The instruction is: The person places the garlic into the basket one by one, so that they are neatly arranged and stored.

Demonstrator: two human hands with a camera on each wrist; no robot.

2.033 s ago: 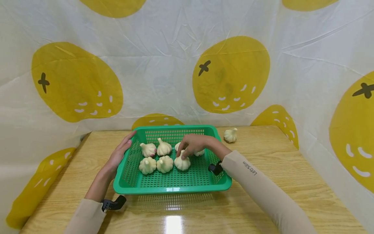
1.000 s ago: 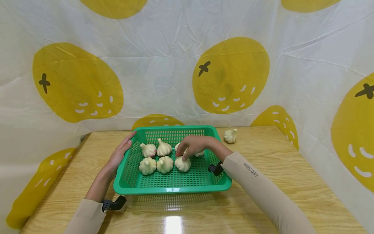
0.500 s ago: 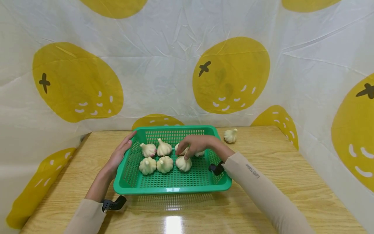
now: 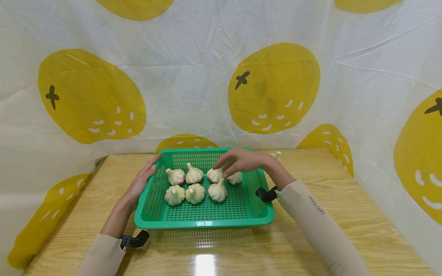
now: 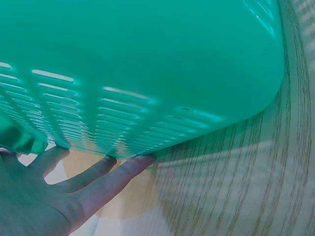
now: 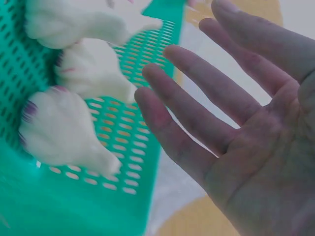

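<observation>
A green slotted plastic basket (image 4: 203, 223) stands on the wooden table with several garlic bulbs (image 4: 195, 194) in two rows inside. My left hand (image 4: 139, 186) rests against its left side, fingers straight along the wall; the left wrist view shows the fingertips (image 5: 142, 160) touching the slotted side. Above the back right bulbs hovers my right hand (image 4: 241, 160), its fingers spread and holding nothing. The nearest bulb to it is the front right garlic bulb (image 4: 217, 191), standing stem up. In the right wrist view the palm (image 6: 266, 142) faces the bulbs, apart from them.
Another garlic bulb (image 4: 276, 155) lies on the table right of the basket, mostly hidden behind my right wrist. A white curtain (image 4: 193, 96) with yellow fruit prints hangs behind the wooden table (image 4: 331, 191). Black wrist cameras (image 4: 134, 240) are strapped to both arms.
My right hand has let go of the front right garlic bulb and risen up and to the right. That bulb has shifted slightly right. The left hand and basket have stayed put.
</observation>
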